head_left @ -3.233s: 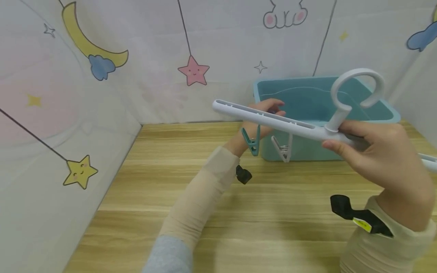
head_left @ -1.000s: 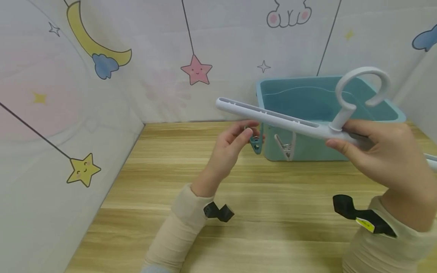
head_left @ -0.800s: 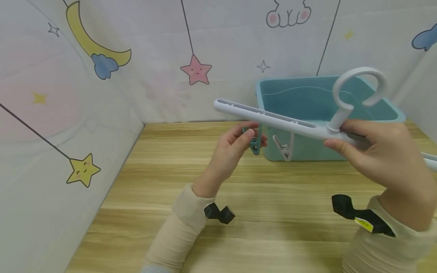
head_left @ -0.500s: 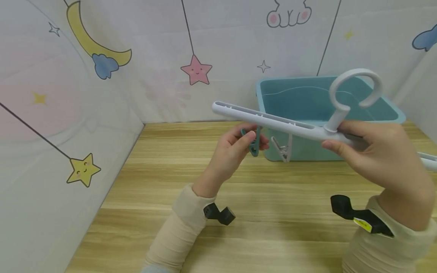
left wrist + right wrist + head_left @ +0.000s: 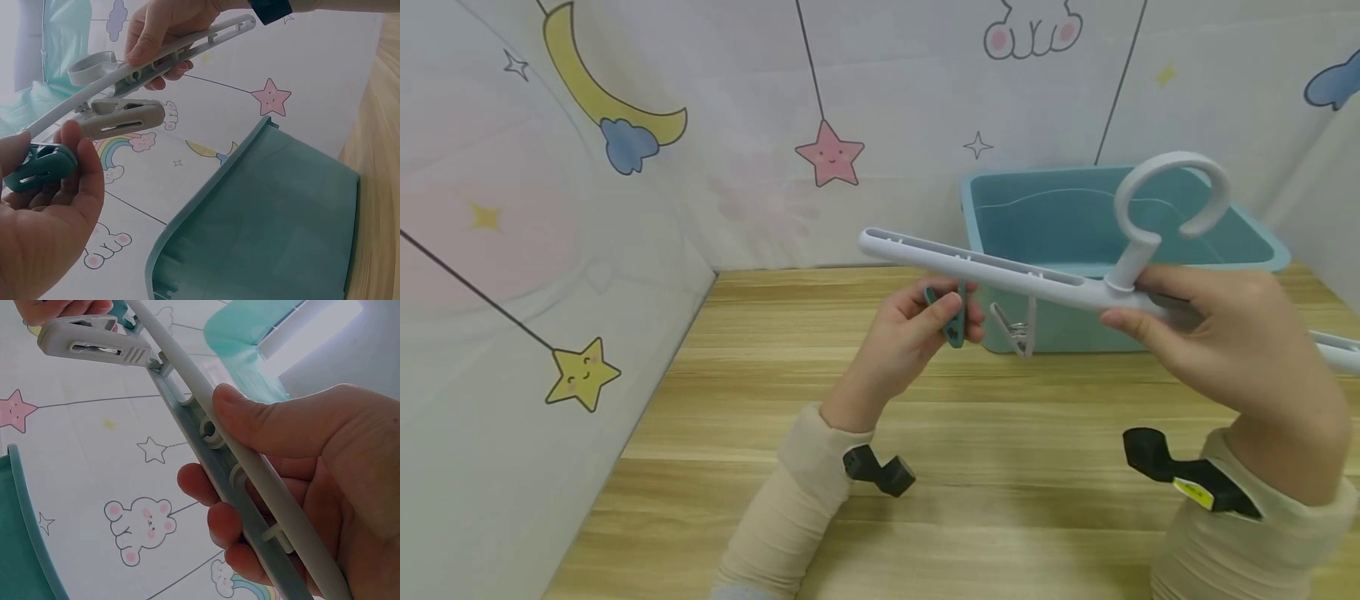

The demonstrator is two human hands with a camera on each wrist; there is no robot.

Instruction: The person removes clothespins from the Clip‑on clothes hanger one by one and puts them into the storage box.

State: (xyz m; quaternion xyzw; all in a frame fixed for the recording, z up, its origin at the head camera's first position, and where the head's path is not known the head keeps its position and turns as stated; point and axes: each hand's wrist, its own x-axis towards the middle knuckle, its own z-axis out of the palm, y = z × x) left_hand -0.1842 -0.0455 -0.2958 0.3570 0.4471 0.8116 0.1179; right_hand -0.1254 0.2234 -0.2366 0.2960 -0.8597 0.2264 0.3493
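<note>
1. White slotted clothes hanger (image 5: 1045, 289): gripped beside its hook by the right hand (image 5: 1247, 350); held raised, apparently so that its underside can be reached.
2. Teal clothespin (image 5: 955, 332): pinched below the bar by the left hand's (image 5: 895, 337) thumb and fingers, presumably to be steadied.
3. Grey clothespin (image 5: 134, 115): hung from the bar, untouched.
4. Teal tub (image 5: 1086, 329): set behind on the wood-grain tabletop (image 5: 737, 358), seemingly out of the way.

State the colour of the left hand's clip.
The clip is dark teal, seen best in the left wrist view.
</note>
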